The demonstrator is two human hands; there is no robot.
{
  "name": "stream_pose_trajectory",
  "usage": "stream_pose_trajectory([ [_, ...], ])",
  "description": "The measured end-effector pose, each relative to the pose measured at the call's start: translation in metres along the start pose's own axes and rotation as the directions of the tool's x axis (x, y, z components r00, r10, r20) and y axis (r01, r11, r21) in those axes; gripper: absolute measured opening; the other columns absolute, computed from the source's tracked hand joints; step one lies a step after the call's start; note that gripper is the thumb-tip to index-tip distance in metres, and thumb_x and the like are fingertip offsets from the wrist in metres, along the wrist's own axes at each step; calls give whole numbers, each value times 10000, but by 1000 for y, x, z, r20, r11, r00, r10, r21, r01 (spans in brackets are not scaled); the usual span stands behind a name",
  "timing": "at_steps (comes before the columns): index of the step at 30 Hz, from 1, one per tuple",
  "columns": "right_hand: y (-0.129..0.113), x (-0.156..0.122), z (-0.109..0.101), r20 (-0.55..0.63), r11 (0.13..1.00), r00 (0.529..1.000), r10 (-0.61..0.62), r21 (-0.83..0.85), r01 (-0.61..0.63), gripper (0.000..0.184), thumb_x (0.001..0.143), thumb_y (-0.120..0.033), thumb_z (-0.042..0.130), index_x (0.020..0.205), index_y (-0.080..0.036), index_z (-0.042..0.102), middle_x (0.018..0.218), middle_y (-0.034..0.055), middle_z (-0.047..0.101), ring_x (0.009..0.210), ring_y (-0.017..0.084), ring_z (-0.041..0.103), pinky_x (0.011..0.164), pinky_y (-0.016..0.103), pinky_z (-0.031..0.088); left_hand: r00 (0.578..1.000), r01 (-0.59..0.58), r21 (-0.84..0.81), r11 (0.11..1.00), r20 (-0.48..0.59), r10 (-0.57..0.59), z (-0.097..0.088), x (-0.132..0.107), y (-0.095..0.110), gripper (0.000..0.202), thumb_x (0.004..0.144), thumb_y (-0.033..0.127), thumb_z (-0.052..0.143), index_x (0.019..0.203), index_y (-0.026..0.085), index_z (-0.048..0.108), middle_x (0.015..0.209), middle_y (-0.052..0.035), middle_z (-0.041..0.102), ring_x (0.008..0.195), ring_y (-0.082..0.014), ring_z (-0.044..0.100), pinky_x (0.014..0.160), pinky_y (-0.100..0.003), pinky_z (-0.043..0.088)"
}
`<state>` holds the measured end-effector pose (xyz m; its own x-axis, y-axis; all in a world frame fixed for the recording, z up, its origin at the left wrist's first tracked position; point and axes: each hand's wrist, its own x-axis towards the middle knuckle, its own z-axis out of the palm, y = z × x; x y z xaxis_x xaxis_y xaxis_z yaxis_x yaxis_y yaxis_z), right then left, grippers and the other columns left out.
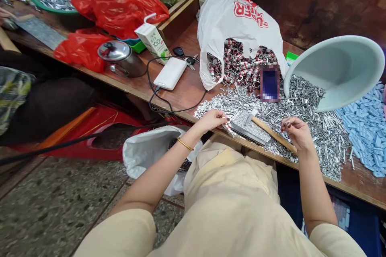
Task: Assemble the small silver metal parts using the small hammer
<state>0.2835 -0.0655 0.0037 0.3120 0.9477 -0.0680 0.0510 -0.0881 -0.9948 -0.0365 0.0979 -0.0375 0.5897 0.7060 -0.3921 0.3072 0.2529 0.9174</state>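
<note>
- Currently, handling small loose parts, by the look of it — both hands out over the worktop [360, 184].
- Left hand [214, 121]: thumb and fingers pinched, seemingly grasping a tiny pale piece [227, 119]; type too small to tell.
- Right hand [298, 131]: fingers curled, tips pinching what looks like a small silvery piece [287, 123]; detail unclear.
- Metal parts [251, 100]: heaped beyond and between both sets of fingers, spilling out right of the right ones.
- Wood-handled tool [273, 133]: lies between the hands, head toward the left fingers, handle end near the right wrist; not gripped.
- Dark metal bar [249, 133]: just right of the left fingers, near the worktop edge.
- Tipped basin [356, 60]: beyond the right fingers, to their right.
- Next move, judging by pose — calls for a light, precise pinch and fingertips brought closer together.
</note>
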Motion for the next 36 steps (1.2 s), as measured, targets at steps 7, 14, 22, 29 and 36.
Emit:
stream_pose_trajectory([
  [7,-7,6,56,233,985,971,52,146,-88,456,676,-542,888,724,-238,552,768,-1,658,606,139,572,574,339,538,1000,-30,19,999,-2,30,3,-6,6,101,671,236,700,634,163,640,595,10,643,553,-125,598,550,-221,495],
  [14,-1,32,123,285,994,958,16,98,-46,426,691,-577,862,781,-233,627,819,12,711,703,155,633,685,347,584,994,-95,162,982,-44,103,2,-1,-2,99,664,264,653,628,173,643,590,16,625,563,-135,574,550,-237,449],
  [22,-1,41,145,282,998,959,-25,67,6,324,681,-462,855,883,-245,725,778,-10,693,695,153,624,671,318,563,992,-98,215,972,-53,112,1,2,-5,85,671,245,648,649,171,684,592,8,630,576,-142,575,564,-241,444],
  [29,-1,36,151,344,901,927,-148,-339,270,57,839,-283,707,825,-248,749,857,26,759,842,224,653,801,388,522,992,-116,203,972,-19,123,1,4,-7,93,671,252,615,658,167,652,618,11,633,590,-142,581,561,-236,441],
  [36,7,37,160,435,628,855,-283,-590,508,140,902,-161,641,813,-227,726,899,57,744,906,253,556,848,405,441,996,-93,206,974,6,93,1,3,-5,102,666,257,589,646,165,627,564,25,582,557,-133,568,541,-223,426],
])
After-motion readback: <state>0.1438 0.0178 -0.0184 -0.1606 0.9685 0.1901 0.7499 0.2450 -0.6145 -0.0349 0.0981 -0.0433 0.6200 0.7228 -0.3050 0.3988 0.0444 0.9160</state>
